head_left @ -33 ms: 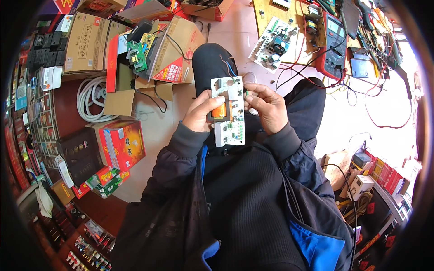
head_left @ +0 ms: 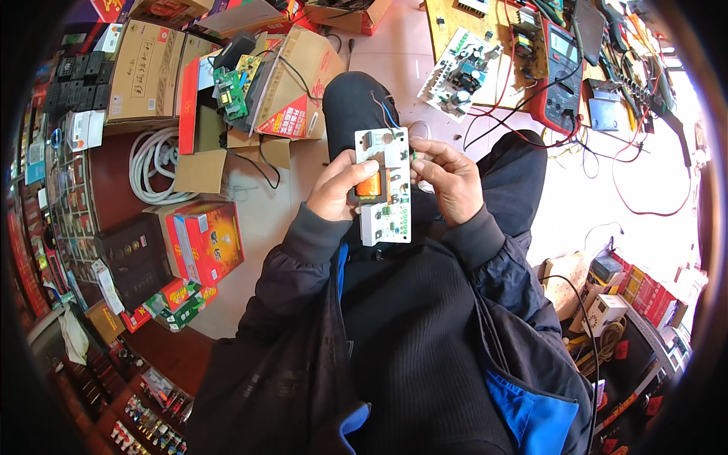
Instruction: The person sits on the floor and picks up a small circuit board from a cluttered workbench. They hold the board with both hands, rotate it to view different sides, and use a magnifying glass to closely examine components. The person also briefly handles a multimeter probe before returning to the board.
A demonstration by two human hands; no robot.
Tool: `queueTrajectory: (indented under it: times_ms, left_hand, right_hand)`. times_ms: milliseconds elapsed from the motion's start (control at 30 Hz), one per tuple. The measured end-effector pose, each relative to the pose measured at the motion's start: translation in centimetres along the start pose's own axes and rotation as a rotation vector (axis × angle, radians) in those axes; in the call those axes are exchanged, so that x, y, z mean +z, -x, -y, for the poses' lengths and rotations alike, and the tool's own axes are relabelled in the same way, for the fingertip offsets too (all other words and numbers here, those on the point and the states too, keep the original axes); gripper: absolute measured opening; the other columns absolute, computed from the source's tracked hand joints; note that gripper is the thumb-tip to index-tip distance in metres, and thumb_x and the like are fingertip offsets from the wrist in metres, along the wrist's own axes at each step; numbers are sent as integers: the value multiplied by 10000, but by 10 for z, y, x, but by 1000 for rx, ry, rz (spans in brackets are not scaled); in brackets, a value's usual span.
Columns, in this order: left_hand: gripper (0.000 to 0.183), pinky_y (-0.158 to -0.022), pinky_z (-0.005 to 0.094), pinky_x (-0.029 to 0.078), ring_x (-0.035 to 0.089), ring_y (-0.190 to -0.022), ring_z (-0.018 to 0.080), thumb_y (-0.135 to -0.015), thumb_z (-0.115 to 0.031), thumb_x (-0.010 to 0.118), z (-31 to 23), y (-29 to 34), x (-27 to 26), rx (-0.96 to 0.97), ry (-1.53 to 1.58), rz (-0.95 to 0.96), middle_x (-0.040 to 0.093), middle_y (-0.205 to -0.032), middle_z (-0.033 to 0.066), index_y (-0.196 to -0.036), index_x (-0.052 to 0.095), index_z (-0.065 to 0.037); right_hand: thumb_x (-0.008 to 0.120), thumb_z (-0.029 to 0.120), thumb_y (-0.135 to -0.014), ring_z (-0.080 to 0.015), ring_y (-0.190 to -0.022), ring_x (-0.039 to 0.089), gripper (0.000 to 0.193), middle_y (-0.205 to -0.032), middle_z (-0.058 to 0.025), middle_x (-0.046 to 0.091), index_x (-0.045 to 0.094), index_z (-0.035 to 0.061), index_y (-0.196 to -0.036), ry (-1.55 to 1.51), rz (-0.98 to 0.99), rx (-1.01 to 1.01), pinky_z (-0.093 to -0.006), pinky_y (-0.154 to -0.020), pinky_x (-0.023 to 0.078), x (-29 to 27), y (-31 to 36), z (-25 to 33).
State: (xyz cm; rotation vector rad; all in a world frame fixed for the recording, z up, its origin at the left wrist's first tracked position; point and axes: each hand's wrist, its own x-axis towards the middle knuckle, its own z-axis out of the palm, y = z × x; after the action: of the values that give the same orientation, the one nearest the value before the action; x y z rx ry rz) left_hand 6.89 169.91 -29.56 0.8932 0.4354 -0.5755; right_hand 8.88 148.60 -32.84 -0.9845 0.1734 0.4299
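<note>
My left hand grips a long white circuit board by its left edge, above my lap. The thumb lies across an orange-wound transformer near the board's middle. Blue and brown wires rise from the far end of the board. At its right edge, my right hand has thumb and forefinger pinched together at a small green part. Whether that part is attached to the board is too small to tell. Pale heat sinks and small components cover the board's upper face.
Far right, a wooden bench carries another white circuit board and a red multimeter with trailing leads. Cardboard boxes, a coiled white cable and a red carton stand to the left. Shelved goods are at the right.
</note>
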Motion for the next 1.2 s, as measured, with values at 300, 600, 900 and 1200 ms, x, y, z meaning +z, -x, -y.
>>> queueTrajectory:
  times_ms: [300,600,900,1200]
  left_hand:
    - [331,-866,335,552,668,-990,170,-959,-202,671,-4,1,3,59,-79,-45,666,-1080,112,-1188,539,-1]
    - [339,-893,333,559,674,-1004,158,-977,-193,626,-7,0,0,68,-230,-53,656,-1125,107,-1241,522,-8]
    - [336,-886,333,562,681,-999,163,-978,-201,623,-11,0,2,35,-165,-38,662,-1105,107,-1234,532,-3]
    - [361,-890,301,533,654,-1001,146,-953,-197,682,-11,0,2,44,-172,-61,670,-1090,117,-1212,536,7]
  right_hand:
    - [681,-26,-917,-134,-831,675,257,-973,-91,725,684,-47,-1173,113,-31,-47,-268,-798,566,1,2,4]
    - [680,-20,-925,-131,-826,669,240,-945,-83,715,694,-64,-1161,140,-51,-48,-270,-789,562,4,3,5]
    - [646,-32,-948,-138,-846,662,229,-954,-90,701,683,-82,-1169,168,-47,-81,-275,-800,562,8,5,7]
    - [622,-24,-969,-136,-842,657,218,-944,-86,693,681,-87,-1170,188,-56,-66,-276,-812,562,11,6,11]
